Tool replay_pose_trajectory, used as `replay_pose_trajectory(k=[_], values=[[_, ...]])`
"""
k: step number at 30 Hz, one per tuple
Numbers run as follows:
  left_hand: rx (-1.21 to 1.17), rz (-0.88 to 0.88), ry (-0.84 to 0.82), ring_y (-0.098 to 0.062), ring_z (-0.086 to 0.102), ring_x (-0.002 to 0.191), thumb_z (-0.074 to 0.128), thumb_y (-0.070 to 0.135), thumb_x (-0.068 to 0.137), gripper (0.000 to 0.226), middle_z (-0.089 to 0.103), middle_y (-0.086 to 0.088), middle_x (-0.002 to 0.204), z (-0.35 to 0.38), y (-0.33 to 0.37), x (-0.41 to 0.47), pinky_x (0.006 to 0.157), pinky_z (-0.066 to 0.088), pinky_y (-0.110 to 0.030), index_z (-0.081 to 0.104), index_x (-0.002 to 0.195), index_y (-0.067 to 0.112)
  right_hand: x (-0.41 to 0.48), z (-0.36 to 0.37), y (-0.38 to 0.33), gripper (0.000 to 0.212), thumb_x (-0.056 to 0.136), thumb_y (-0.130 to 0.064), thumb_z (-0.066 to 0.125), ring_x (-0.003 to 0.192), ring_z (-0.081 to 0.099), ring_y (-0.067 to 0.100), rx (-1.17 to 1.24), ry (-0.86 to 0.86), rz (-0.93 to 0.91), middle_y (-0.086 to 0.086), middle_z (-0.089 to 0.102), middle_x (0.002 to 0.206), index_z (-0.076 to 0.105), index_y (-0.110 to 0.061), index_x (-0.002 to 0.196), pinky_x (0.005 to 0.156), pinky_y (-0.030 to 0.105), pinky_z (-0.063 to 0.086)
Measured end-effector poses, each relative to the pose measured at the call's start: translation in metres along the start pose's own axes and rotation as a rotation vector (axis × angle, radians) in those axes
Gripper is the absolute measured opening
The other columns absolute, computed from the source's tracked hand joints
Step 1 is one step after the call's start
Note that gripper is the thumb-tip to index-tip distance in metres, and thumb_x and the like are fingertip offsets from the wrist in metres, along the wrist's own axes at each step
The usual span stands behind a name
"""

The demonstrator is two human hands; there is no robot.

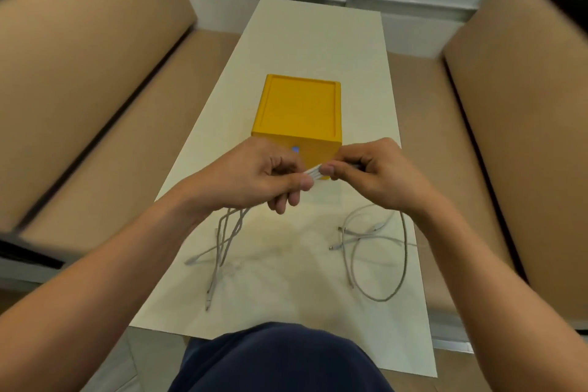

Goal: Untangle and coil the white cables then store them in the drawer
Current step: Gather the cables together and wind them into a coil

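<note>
Both hands are raised over the table in front of a yellow drawer box (299, 108). My left hand (264, 175) and my right hand (372, 172) pinch a short bundle of white cable strands (313, 173) between them, fingertips almost touching. From my left hand several white cable ends (222, 242) hang down onto the table. A second white cable (381, 251) lies in loose loops on the table below my right hand. The box's drawer front is mostly hidden behind my hands.
The white table (318, 41) is long and narrow, flanked by tan sofa cushions on the left (79, 89) and right (515, 99). My dark blue trouser leg (280, 360) is at the near table edge.
</note>
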State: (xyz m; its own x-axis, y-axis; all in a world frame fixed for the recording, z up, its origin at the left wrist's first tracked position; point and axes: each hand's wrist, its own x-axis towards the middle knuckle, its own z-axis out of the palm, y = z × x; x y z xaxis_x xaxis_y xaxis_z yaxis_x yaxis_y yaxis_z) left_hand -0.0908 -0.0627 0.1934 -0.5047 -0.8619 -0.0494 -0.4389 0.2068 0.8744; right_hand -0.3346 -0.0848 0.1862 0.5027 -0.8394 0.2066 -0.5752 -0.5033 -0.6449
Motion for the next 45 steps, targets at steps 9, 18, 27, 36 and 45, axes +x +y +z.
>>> replay_pose_trajectory(k=[9,18,27,36,45], values=[[-0.058,-0.129,0.033,-0.023,0.076,0.071,0.065,0.015,0.100,0.013,0.077,-0.011,0.082,-0.001,-0.005,0.006,0.063,0.057,-0.029,0.072,0.091,0.009,0.001,-0.011,-0.002,0.024,0.101,-0.033,0.063,0.049,0.040,0.013,-0.048,0.026,-0.020,-0.009,0.044,0.051,0.073,-0.017,0.086,0.049,0.017,0.026],[-0.052,-0.116,0.035,-0.014,0.066,0.059,0.064,0.014,0.101,0.016,0.073,-0.007,0.072,-0.003,-0.004,0.003,0.057,0.051,-0.027,0.074,0.090,0.009,-0.010,0.008,0.005,0.037,0.107,-0.051,0.038,0.074,0.057,0.015,-0.203,-0.085,0.114,-0.009,0.061,0.082,0.063,-0.024,0.100,0.068,0.045,0.049],[0.129,-0.095,0.016,-0.008,0.063,0.055,0.066,0.025,0.100,0.017,0.074,0.003,0.074,0.001,0.005,0.001,0.055,0.048,-0.021,0.074,0.085,0.022,-0.009,0.029,-0.015,0.026,0.109,-0.040,0.041,0.073,0.054,0.016,-0.156,-0.104,0.047,-0.011,0.057,0.077,0.057,-0.025,0.095,0.064,0.043,0.045],[-0.120,-0.154,-0.049,-0.021,0.072,0.064,0.072,0.034,0.089,0.031,0.076,-0.011,0.079,-0.012,0.010,-0.007,0.063,0.058,-0.031,0.073,0.097,0.004,-0.007,0.007,-0.012,0.024,0.106,-0.040,0.049,0.062,0.049,0.010,-0.173,0.018,-0.059,-0.016,0.050,0.065,0.064,-0.024,0.096,0.054,0.038,0.038],[0.151,-0.067,-0.019,-0.005,0.061,0.051,0.066,0.021,0.100,0.021,0.070,0.014,0.061,-0.005,0.012,-0.005,0.053,0.043,-0.014,0.072,0.082,0.014,-0.005,0.010,-0.001,0.019,0.103,-0.040,0.058,0.056,0.047,0.012,-0.142,0.004,-0.012,-0.013,0.052,0.060,0.066,-0.027,0.090,0.051,0.037,0.036]])
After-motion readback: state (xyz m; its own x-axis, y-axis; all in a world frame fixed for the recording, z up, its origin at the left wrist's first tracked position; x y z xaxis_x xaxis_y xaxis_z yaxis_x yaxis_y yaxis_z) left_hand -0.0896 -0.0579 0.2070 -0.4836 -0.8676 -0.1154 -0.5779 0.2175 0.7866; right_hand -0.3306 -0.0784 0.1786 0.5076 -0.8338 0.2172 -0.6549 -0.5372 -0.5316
